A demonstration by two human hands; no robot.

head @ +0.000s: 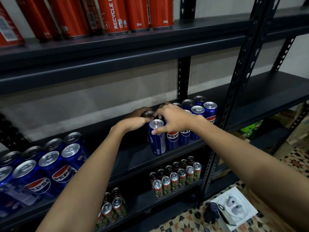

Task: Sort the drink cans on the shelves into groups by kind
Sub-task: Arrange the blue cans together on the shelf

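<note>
taking the front blue pepsi can (157, 138) on the middle shelf (133, 153) as my landmark: far to its left on the same shelf i see a block of wider blue pepsi cans (48, 166), two rows deep, labels facing me. above and left of the landmark, the top shelf (117, 46) carries a row of tall red cans (113, 14). my left hand (133, 124) reaches in just left of the landmark, fingers curled toward a can (148, 114) standing right behind it; i can only see that can's top, and i cannot tell whether the fingers actually grip it. the landmark can stands upright near the shelf's front edge, slightly ahead of the rest. my right hand (173, 119) comes over it from the right, thumb pressed on its upper side and fingers curled over the cans behind, so it has hold of the landmark can. touching the landmark on its right is a cluster of slim pepsi cans (197, 118), running back toward the upright post (237, 91). below the landmark, the lower shelf (143, 198) holds two groups of small green-and-red cans (177, 178), one directly beneath and right, the other (112, 206) beneath and left. far down to the right, a white tray (237, 206) lies on the patterned floor (297, 158).
</note>
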